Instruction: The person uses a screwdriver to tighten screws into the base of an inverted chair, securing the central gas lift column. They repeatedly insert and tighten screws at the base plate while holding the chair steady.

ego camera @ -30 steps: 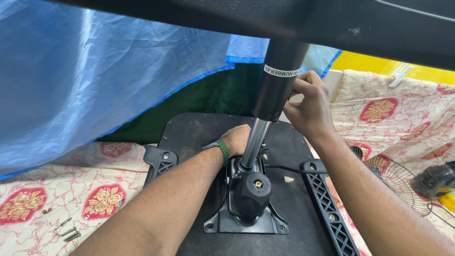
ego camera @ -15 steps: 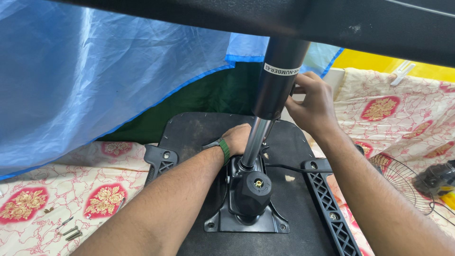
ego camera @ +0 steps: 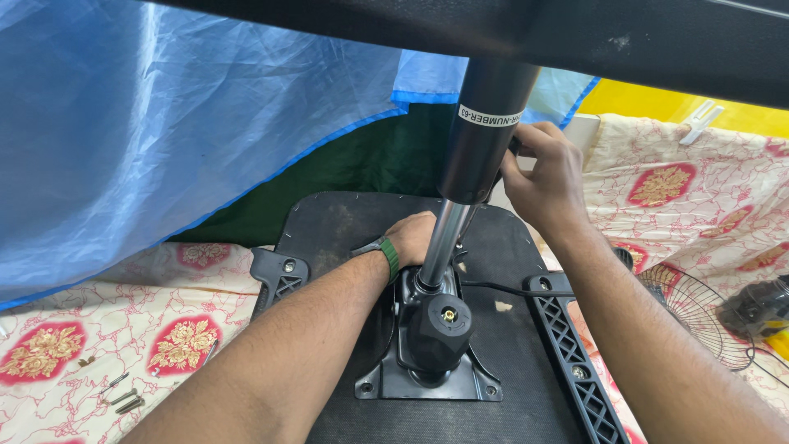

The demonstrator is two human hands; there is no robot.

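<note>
The gas cylinder [ego camera: 481,140] rises from the metal plate [ego camera: 427,382] mid-seat [ego camera: 337,222], armrests [ego camera: 567,337] flanking it. The right hand [ego camera: 546,177] grips its black upper part near the seat's far edge. The left hand [ego camera: 411,238] rests behind the chrome rod; its grip cannot be told.

Crinkled blue plastic tarpaulin [ego camera: 164,140], draped at upper left over dark green fabric [ego camera: 362,164]. Cream floor cloth with red and gold floral medallions [ego camera: 123,321], bearing several loose metal screws [ego camera: 123,396] at lower left. Round wire fan guard [ego camera: 699,316] and yellow wall [ego camera: 657,103] at right.

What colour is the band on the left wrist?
Green: the wristband sits just behind the left hand beside the chrome column, seen in the head view.
</note>
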